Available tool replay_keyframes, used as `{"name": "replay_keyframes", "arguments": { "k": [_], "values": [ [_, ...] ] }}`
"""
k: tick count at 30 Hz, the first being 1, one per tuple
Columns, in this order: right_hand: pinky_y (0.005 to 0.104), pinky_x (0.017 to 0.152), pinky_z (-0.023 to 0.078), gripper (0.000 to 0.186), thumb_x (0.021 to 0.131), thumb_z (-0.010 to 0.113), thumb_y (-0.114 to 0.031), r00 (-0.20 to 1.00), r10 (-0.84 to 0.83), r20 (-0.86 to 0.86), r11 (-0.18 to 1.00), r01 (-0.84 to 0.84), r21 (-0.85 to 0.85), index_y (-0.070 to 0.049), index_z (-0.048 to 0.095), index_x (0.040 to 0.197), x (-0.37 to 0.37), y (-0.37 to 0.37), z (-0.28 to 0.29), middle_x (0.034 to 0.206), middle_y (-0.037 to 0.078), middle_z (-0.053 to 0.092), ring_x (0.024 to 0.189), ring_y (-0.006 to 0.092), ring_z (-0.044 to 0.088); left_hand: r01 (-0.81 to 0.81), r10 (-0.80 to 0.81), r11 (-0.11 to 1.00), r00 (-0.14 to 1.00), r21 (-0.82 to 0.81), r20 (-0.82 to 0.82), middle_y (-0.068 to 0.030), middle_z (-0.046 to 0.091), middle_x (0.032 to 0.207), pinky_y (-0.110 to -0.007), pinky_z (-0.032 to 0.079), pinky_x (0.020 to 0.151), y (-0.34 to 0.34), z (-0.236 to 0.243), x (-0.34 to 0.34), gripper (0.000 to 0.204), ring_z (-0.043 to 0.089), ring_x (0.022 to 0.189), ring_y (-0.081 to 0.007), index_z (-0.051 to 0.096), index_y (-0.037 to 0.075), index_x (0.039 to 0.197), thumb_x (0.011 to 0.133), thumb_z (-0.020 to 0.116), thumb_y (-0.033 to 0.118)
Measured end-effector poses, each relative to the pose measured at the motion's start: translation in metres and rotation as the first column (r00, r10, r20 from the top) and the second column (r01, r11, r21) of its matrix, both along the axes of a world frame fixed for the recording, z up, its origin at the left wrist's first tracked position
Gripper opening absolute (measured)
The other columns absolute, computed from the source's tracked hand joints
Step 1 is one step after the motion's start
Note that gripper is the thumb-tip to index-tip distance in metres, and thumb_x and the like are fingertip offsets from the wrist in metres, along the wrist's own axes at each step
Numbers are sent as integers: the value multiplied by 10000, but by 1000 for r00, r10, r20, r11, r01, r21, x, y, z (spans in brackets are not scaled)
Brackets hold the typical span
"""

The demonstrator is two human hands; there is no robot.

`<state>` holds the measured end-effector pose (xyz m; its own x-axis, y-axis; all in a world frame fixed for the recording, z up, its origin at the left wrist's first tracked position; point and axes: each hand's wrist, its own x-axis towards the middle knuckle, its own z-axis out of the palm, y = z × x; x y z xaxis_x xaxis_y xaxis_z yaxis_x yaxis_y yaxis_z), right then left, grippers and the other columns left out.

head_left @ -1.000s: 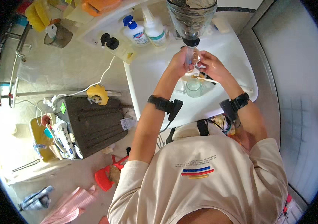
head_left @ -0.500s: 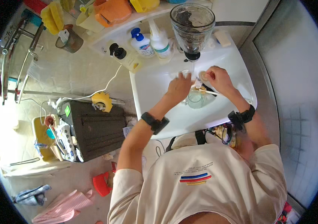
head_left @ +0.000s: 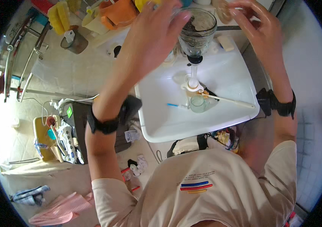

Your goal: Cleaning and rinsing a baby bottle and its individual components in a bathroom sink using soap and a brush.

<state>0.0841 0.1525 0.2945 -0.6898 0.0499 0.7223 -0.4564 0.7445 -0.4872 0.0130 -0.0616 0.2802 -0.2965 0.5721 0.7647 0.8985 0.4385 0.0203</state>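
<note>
My right hand (head_left: 261, 28) is raised at the upper right, pinching a round, translucent tan disc (head_left: 221, 12). My left hand (head_left: 151, 43) is up over the back left of the sink, blurred. Its thumb overlaps the rim of a flared clear glass vessel (head_left: 203, 36), and its other fingertips run past the top edge, so its grip is unclear. In the white sink (head_left: 161, 123) lie a white lugged plastic part (head_left: 193, 84), a small clear glass jar (head_left: 198, 104), a white-handled brush (head_left: 236, 102) and a thin blue-and-white stick (head_left: 175, 105).
The glass vessel narrows to a black collar (head_left: 195, 59) at the sink's back. A cream block (head_left: 226, 43) sits on the back ledge. Orange (head_left: 117, 15) and yellow containers stand on the shelf. A dark ribbed box (head_left: 81, 132) is left of the sink, a glass panel (head_left: 304, 94) right.
Both hands have risen from the sink and moved apart, the right one carrying the disc. The lugged part, brush and blue stick now show. My left arm covers the pump bottles.
</note>
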Motion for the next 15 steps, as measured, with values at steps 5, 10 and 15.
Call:
{"name": "replay_keyframes", "arguments": {
  "k": [5,10,15],
  "values": [
    [207,478,360,110,772,582,-91,995,89,53,996,-88,-12,19,569,770,-9,-12,24,594,27,515,523,52,434,-108,442,770,801,-628,404,-235,571,871,-412,435,708,41,58,5,277,560,834,-346,425,-64,973,775,474,123],
    [218,483,370,138,773,586,-111,986,110,126,993,-115,30,26,573,764,-15,-9,24,599,49,539,522,71,450,-17,284,740,914,-673,289,-242,561,897,-386,443,719,48,58,-10,368,554,864,-338,440,-88,991,715,533,137],
    [239,500,403,154,770,599,-121,947,173,270,985,-161,-65,31,573,773,-19,-13,21,609,69,553,535,93,494,18,328,729,869,-685,372,-231,566,893,-368,449,711,48,68,-3,386,562,856,-324,475,-64,1003,693,584,138]
  ]
}}
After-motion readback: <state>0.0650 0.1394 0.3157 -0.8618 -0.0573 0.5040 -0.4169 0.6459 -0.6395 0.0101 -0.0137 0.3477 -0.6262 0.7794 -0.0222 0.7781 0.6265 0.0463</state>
